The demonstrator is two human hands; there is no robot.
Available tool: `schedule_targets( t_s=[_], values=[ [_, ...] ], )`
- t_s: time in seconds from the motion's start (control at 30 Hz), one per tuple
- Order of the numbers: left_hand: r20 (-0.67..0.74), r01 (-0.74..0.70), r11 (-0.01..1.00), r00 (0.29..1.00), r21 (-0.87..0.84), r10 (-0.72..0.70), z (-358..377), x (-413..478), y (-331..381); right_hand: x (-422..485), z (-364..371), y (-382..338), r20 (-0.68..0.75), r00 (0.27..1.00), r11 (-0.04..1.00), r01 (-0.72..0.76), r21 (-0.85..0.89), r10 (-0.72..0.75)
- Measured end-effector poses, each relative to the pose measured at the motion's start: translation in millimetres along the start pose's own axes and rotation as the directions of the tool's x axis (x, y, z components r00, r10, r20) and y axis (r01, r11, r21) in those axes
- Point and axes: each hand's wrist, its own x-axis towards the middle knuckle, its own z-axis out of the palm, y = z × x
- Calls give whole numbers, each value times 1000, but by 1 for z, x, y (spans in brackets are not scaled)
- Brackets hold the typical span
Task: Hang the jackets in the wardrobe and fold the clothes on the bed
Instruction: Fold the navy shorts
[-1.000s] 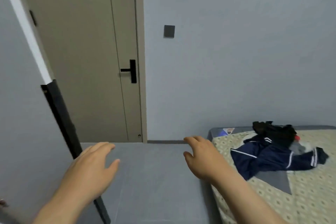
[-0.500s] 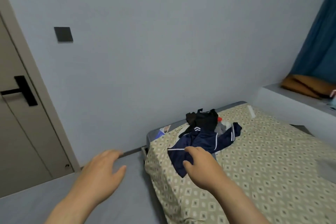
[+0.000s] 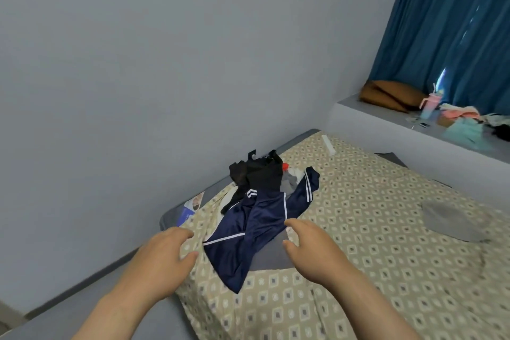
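left hand (image 3: 162, 259): palm down, fingers (image 3: 180, 233) relaxed and slightly bent, thumb set apart, holding nothing. it sits over the near left corner of the bed (image 3: 386, 270); whether it touches the patterned cover cannot be told. right hand (image 3: 311, 250): palm down, fingers (image 3: 298, 225) spread and lightly bent, thumb held away from them, holding nothing. the fingertips of the right hand overlap the right edge of the navy jacket (image 3: 248, 232); contact with the cloth cannot be confirmed. the navy jacket, with white stripes, lies crumpled on the bed between the two hands, its lower corner reaching toward the near edge of the mattress and one sleeve stretching away toward the wall. a grey cloth (image 3: 271, 257) lies flat under the jacket, just beside the right thumb. a black garment (image 3: 256, 176) is bunched on the far end of the jacket, beyond both hands, near the wall. a small red item (image 3: 285, 165) shows beside the black garment; what it is cannot be told. a second grey cloth (image 3: 452, 222) lies further right on the bed, well apart from the hands. behind the bed a ledge (image 3: 372, 112) carries a brown cushion (image 3: 392, 94), a cup (image 3: 429, 106) and a heap of clothes (image 3: 469, 121), with a blue curtain (image 3: 447, 22) above it.
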Motion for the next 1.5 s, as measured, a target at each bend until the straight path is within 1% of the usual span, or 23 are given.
schedule_targets(
  t_s=[0.17, 0.23, 0.37, 0.53, 0.67, 0.77, 0.87, 0.93, 1.03, 1.13, 1.17, 1.2, 1.27, 1.3, 1.33, 1.37, 1.4, 1.43, 1.47, 1.5],
  values=[
    [46, -3, 999, 999, -53, 5, 20, 153, -50, 127, 39, 4, 17, 990, 990, -139, -32, 139],
    [105, 0, 997, 994, -75, 8, 35, 213, -74, 174, 64, 3, 57, 975, 976, -216, -20, 216],
    [280, -63, 994, 956, -94, 87, 74, 313, -117, 255, 117, 1, 190, 915, 932, -364, 4, 356],
    [396, -121, 986, 905, -116, 158, 114, 413, -155, 335, 176, 6, 284, 834, 865, -501, 30, 473],
    [495, -105, 980, 851, -172, 178, 158, 464, -168, 371, 223, 26, 368, 758, 800, -597, 58, 539],
    [570, -121, 975, 796, -184, 206, 205, 490, -173, 387, 260, 50, 414, 727, 775, -627, 75, 548],
    [629, -97, 976, 752, -194, 199, 257, 506, -181, 396, 302, 76, 465, 686, 736, -669, 101, 560],
    [660, -70, 976, 727, -204, 190, 292, 510, -188, 400, 329, 93, 483, 678, 731, -674, 108, 554],
    [719, -44, 978, 672, -204, 180, 342, 506, -194, 405, 364, 114, 504, 656, 742, -669, 44, 561],
    [767, 47, 973, 624, -225, 147, 386, 495, -197, 411, 390, 133, 506, 604, 720, -692, -51, 616],
    [771, 103, 965, 624, -243, 128, 396, 492, -195, 412, 396, 139, 508, 587, 708, -703, -67, 630],
    [751, 158, 948, 651, -276, 110, 406, 490, -193, 413, 401, 143, 512, 577, 699, -712, -65, 636],
    [660, 266, 905, 751, -333, 22, 420, 493, -190, 412, 405, 150, 489, 589, 669, -743, 14, 644],
    [624, 326, 878, 780, -350, -41, 425, 495, -188, 409, 406, 154, 443, 605, 638, -765, 91, 662],
    [616, 391, 847, 781, -361, -98, 430, 498, -185, 406, 403, 157, 370, 618, 595, -781, 188, 694],
    [630, 441, 819, 766, -367, -131, 434, 500, -182, 401, 399, 159, 270, 616, 544, -784, 298, 740],
    [654, 476, 800, 743, -366, -143, 438, 501, -180, 395, 394, 162, 169, 572, 473, -783, 404, 802],
    [673, 497, 790, 724, -360, -148, 441, 502, -178, 389, 387, 166, 84, 495, 389, -767, 509, 865],
    [679, 510, 782, 717, -357, -157, 442, 502, -175, 383, 380, 170, 31, 389, 289, -732, 617, 921],
    [672, 518, 776, 720, -359, -170, 441, 502, -171, 377, 372, 176, 22, 274, 174, -669, 722, 962]
  ],
)
